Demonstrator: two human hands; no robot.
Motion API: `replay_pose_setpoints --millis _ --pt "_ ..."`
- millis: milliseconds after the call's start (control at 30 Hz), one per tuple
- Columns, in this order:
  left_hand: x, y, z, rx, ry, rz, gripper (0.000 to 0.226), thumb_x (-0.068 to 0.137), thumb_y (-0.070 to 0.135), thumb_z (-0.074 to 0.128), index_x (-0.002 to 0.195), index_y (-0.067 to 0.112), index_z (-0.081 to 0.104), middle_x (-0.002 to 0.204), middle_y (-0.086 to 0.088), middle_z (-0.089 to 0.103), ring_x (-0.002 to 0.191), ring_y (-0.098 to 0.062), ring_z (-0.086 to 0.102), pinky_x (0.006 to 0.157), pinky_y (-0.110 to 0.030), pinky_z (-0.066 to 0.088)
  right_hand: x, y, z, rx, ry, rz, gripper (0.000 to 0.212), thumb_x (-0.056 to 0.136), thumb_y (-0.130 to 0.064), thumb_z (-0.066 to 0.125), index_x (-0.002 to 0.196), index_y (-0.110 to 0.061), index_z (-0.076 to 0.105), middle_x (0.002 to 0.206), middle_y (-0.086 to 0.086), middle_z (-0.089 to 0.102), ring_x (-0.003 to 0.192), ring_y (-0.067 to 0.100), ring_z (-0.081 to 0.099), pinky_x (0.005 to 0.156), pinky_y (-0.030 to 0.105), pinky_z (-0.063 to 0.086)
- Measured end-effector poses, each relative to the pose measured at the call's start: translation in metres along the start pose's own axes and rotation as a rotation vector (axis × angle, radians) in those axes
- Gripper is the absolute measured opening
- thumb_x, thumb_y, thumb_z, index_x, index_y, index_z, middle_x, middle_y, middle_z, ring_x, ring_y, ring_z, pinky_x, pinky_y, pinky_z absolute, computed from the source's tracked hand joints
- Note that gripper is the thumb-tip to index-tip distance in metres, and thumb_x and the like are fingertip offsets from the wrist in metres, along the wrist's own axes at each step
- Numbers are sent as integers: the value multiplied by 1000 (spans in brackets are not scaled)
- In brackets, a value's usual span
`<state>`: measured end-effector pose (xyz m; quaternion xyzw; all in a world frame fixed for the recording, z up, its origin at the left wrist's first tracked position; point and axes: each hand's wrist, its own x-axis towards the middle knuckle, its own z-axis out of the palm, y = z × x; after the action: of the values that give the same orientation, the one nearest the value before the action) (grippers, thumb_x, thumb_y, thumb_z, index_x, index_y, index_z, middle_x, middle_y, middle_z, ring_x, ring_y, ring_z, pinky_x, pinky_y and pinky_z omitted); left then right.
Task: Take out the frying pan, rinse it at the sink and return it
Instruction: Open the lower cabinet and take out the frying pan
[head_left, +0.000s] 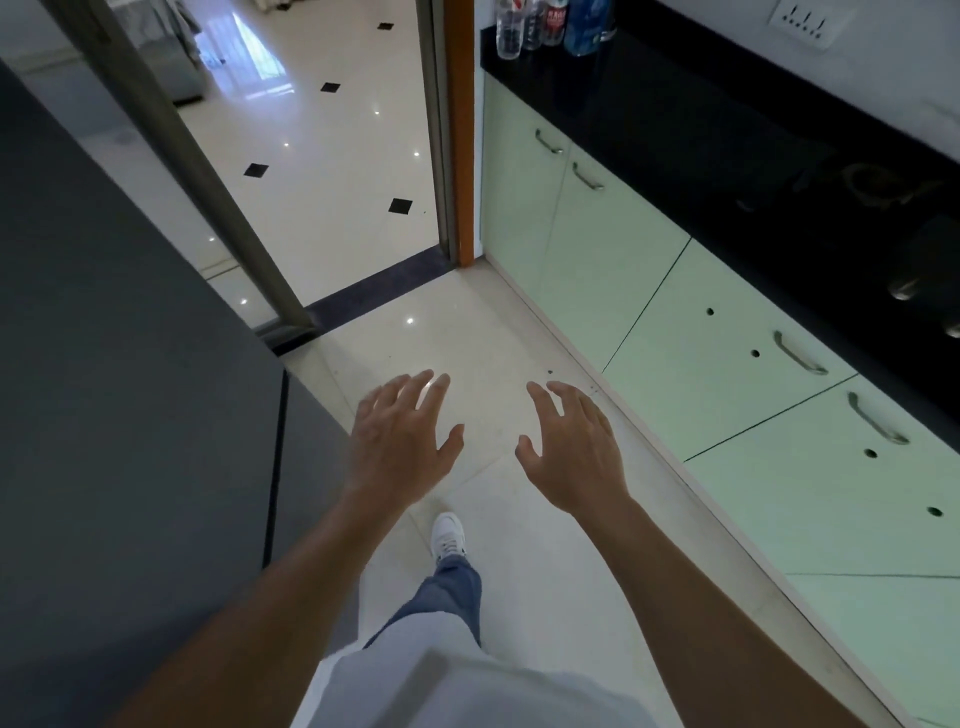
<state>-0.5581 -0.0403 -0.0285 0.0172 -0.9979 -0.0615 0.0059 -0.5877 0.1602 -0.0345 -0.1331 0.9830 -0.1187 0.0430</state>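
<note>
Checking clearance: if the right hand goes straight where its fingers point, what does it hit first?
Nothing close: the right hand is over bare floor; further on, probably the orange door frame. Depth unclear.

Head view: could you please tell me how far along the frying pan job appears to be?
Done: nothing visibly; no pan or sink is in view. In hand: the left hand and right hand are both open and empty above the floor, beside the closed cabinets. Left: as far as this shows, taking the pan out, rinsing it and returning it, though a finished job would look the same.
</note>
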Motion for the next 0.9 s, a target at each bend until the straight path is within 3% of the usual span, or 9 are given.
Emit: replay_pose_setpoints --millis 300,900 --pt "153 -62 -16 8 -15 35 63 90 57 44 144 23 42 148 -4 49 135 -27 46 109 -46 39 151 -33 -12 22 -3 61 62 88 -37 59 144 -16 44 144 12 50 133 30 48 110 43 40" --pt "381 -94 3 -8 -67 20 64 90 56 46 145 24 41 149 -3 48 137 -26 45 111 -46 38 383 -9 -4 35 -77 59 60 89 -36 59 144 -14 45 143 14 52 131 30 50 107 40 42"
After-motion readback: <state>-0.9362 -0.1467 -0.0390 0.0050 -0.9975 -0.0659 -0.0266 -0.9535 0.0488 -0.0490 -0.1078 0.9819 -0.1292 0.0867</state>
